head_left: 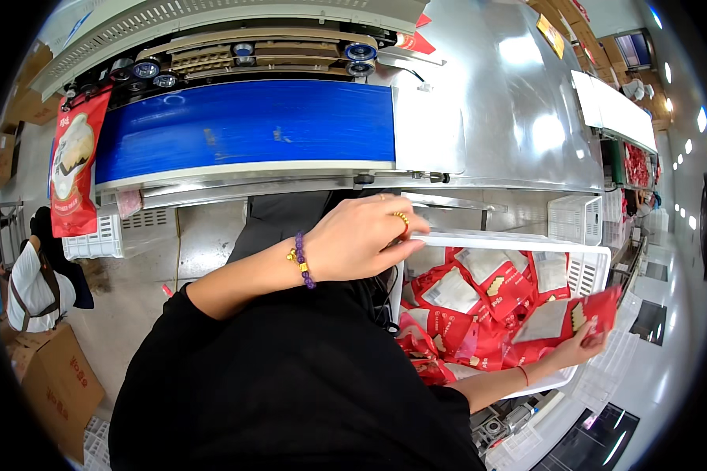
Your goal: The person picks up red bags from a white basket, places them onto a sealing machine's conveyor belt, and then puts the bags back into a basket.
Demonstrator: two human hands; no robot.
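Note:
My left hand (373, 239), with a gold ring and beaded bracelet, has curled fingers at the near-left rim of a white plastic crate (479, 239); whether they grip anything is hidden. At the crate's right side, my right hand (587, 339) is closed on a red pouch (550, 322) with a pale panel. Several similar pouches (456, 294) lie piled inside the crate. Ahead of my hands is a blue conveyor belt (243, 125) below a roller assembly (251, 55), with an upright red pouch (78, 165) at its left end.
A steel worktable (495, 94) adjoins the conveyor. White crates (573, 220) sit under it. At left are cardboard boxes (55, 392) and another person (43, 286) in a white top. A white panel (613, 110) stands at right, with distant workers beyond.

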